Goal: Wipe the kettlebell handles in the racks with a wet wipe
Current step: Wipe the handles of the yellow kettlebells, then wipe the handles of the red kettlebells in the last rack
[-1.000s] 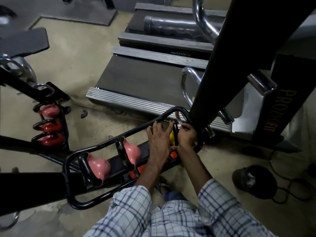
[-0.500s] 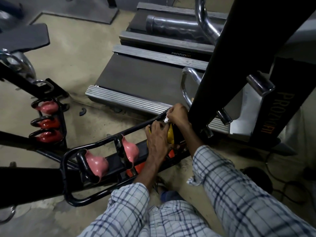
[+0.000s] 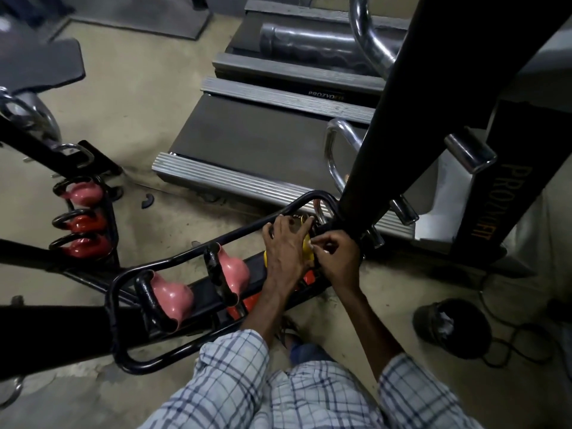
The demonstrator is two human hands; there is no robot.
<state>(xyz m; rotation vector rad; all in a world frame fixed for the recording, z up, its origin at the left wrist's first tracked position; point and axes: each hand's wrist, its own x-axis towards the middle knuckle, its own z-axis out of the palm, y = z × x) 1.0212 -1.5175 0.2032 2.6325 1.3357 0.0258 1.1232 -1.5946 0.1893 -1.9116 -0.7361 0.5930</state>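
Observation:
A low black tube rack (image 3: 192, 258) on the floor holds two pink kettlebells (image 3: 171, 297) (image 3: 236, 270) with black handles and, at its right end, a yellow kettlebell (image 3: 306, 247). My left hand (image 3: 283, 246) lies over the yellow kettlebell with its fingers spread on the body. My right hand (image 3: 335, 252) sits just right of it, fingers curled at the kettlebell's handle, with a small white bit of wet wipe (image 3: 312, 247) showing at the fingertips. Most of the yellow kettlebell and its handle are hidden by both hands.
A second rack (image 3: 82, 218) at the left carries pink and red kettlebells. A treadmill deck (image 3: 253, 140) lies beyond the rack, and a thick black upright (image 3: 380, 134) rises right beside my right hand. A dark bin (image 3: 452, 328) and cables sit at the lower right.
My right hand has come back down from the top rail to the right side of the yellow kettlebell. My left hand has stayed on the kettlebell.

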